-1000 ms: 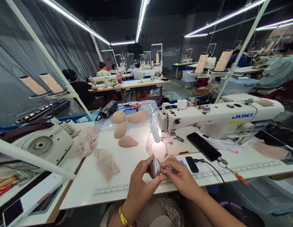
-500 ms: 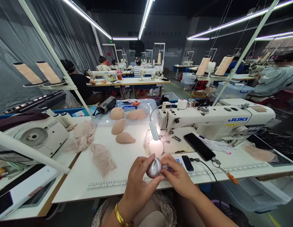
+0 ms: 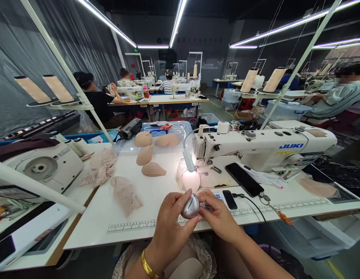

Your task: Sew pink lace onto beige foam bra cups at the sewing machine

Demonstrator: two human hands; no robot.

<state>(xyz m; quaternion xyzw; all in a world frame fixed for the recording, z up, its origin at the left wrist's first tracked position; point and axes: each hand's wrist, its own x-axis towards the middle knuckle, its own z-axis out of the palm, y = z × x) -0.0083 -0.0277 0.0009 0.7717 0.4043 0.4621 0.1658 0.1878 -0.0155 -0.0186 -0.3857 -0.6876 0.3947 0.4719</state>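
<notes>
Item held: small silver rounded object (image 3: 191, 206), oval, with a dark seam across its face. It is up off the surface, above the near edge of the white sewing table (image 3: 156, 197), just in front of the printed ruler strip (image 3: 133, 228).

- Left hand (image 3: 171, 226): curled round the object's left side, thumb on top and fingers beneath, closed on it. Gold bangle (image 3: 146, 265) at the wrist.
- Right hand (image 3: 219, 217): fingertips pinched against the object's right edge, closed on it.

Just beyond the hands:
- gooseneck lamp (image 3: 188, 159), lit, over a glowing pale cup (image 3: 191, 181)
- small black device (image 3: 228, 194), with a cable
- black phone (image 3: 244, 179), lying flat

Behind these: white JUKI sewing machine (image 3: 264, 147).

Left half of the table:
- tan moulded bra cups (image 3: 153, 169), loose, some lying on a clear plastic bin (image 3: 182, 130)
- two pieces of beige lace fabric (image 3: 126, 195)

Right, at the table edge: orange-handled snips (image 3: 284, 219).

Background: other people seated at machines.
</notes>
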